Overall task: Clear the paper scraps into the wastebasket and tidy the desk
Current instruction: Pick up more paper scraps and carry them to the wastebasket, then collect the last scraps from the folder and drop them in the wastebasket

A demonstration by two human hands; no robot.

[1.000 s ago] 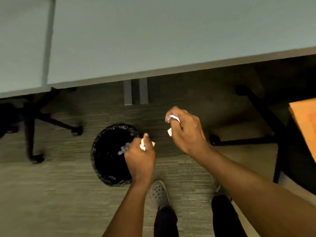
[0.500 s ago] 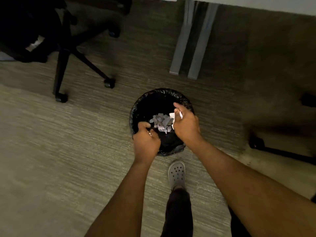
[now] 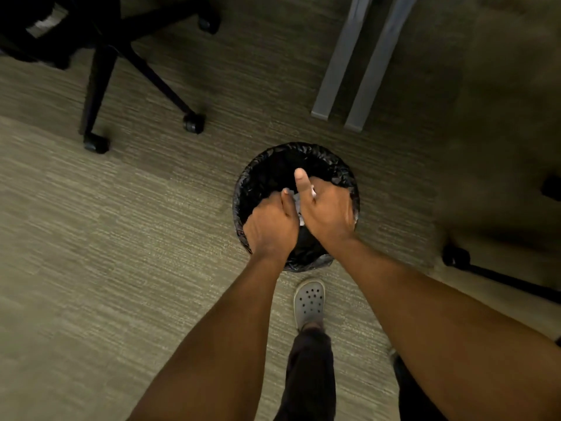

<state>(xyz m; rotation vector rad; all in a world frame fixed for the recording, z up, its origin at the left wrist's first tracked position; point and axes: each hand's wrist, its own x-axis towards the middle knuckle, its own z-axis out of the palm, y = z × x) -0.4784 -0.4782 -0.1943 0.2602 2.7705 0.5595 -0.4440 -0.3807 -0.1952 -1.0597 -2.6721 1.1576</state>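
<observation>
The round wastebasket (image 3: 274, 154) with a black liner stands on the carpet, and both my hands are over its mouth. My left hand (image 3: 270, 227) hangs palm down over the near left side, its fingers pointing into the bin and hidden. My right hand (image 3: 328, 215) is beside it, thumb stretched straight out and fingers blurred. White paper scraps (image 3: 299, 205) show in the gap between the two hands, and one small white bit sits at the base of my right thumb. Whether those scraps lie in the bin or are falling I cannot tell.
A black office chair base (image 3: 100, 65) with casters stands at the upper left. Two grey desk legs (image 3: 343, 62) come down at the upper right. Another black caster leg (image 3: 455, 258) is at the right. My foot in a grey clog (image 3: 309, 302) is just before the bin.
The view has dropped from the desk edge to the floor and bin. Both hands went from beside the bin to over its mouth, and my right thumb has opened out.
</observation>
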